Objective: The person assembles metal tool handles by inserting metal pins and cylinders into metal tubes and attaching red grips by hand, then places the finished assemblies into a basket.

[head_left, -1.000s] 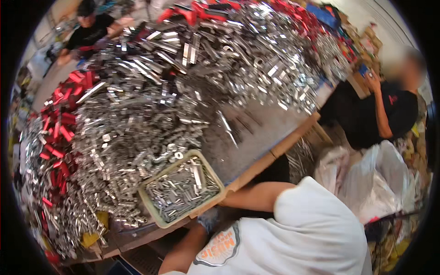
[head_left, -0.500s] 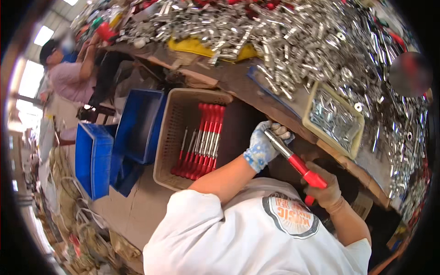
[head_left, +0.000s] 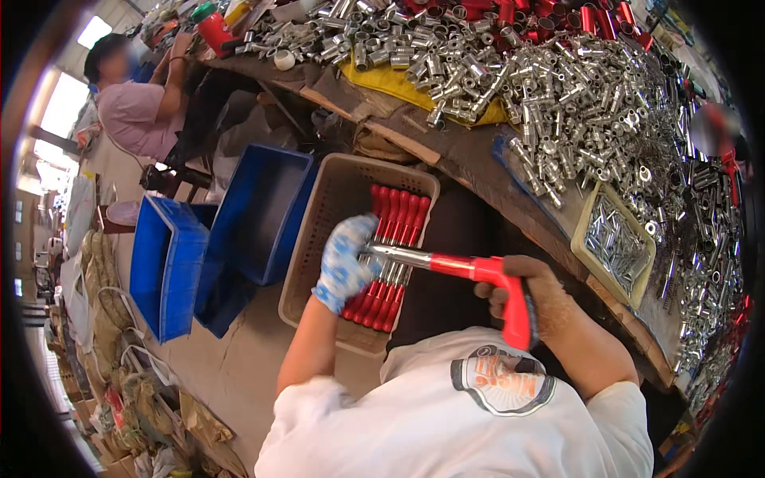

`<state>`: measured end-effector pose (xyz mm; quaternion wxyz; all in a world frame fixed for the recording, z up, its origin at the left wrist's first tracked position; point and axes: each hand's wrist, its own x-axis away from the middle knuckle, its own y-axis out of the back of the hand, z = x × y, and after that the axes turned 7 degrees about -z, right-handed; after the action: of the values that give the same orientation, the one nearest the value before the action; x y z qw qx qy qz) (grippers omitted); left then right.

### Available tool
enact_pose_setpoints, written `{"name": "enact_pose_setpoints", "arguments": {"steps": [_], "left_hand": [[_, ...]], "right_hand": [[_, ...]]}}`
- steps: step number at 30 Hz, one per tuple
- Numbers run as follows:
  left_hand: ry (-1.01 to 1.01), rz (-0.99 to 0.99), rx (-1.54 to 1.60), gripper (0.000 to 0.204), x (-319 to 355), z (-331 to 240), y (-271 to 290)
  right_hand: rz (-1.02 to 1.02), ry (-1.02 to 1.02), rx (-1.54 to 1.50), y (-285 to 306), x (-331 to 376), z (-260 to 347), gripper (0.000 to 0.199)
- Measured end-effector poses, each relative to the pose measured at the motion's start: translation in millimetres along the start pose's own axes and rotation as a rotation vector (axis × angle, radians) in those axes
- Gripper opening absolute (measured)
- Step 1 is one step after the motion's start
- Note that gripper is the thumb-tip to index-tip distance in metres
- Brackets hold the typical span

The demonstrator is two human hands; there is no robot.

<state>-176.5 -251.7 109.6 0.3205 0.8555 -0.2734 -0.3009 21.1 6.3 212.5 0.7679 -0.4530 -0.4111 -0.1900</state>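
Note:
A red pistol-shaped tool [head_left: 466, 267] with a silver barrel lies nearly level across the front of my body. My left hand [head_left: 348, 259], in a blue-and-white glove, is closed around the barrel's front end. My right hand [head_left: 542, 299], in a dark glove, grips the rear of the tool by its red handle. Below my left hand stands a beige plastic crate [head_left: 323, 207]. Inside it several red-and-silver tools [head_left: 402, 211] lie side by side in a row, partly covered by my left hand and the barrel.
A workbench [head_left: 398, 139] curves along the far side, heaped with silver metal fittings [head_left: 574, 103]. A cream tray [head_left: 586, 243] of small metal pins sits at its edge. Blue bins [head_left: 163, 271] stand left of the crate. Another person [head_left: 139, 111] sits at the far left.
Both hands have swung the tool left, from beside the bench edge to over the crate's right side. The barrel has turned from slanting to nearly level. My view has shifted slightly.

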Motion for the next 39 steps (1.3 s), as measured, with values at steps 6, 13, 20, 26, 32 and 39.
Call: {"name": "enact_pose_setpoints", "arguments": {"steps": [6, 13, 20, 26, 32, 39], "left_hand": [[0.384, 0.125, -0.057, 0.038, 74, 84, -76], [1.069, 0.197, -0.389, 0.041, 138, 230, -132], [1.101, 0.422, -0.345, 0.055, 128, 291, -198], [0.751, 1.150, -0.604, 0.054, 153, 391, -246], [0.473, 0.745, -0.453, 0.057, 119, 310, -296], [0.768, 0.413, -0.545, 0.056, 93, 255, -237]], "right_hand": [[0.222, 0.048, 0.002, -47, -83, -3, 0.048], [0.167, 0.141, 0.598, 10, -32, 0, 0.057], [-0.388, 0.326, 0.959, 89, -9, -32, 0.049], [-0.528, 0.086, 1.303, 67, 9, -16, 0.053], [-0.437, 0.147, 1.442, 63, -5, -12, 0.057], [-0.363, 0.589, 1.519, 75, 16, -34, 0.050]]}}
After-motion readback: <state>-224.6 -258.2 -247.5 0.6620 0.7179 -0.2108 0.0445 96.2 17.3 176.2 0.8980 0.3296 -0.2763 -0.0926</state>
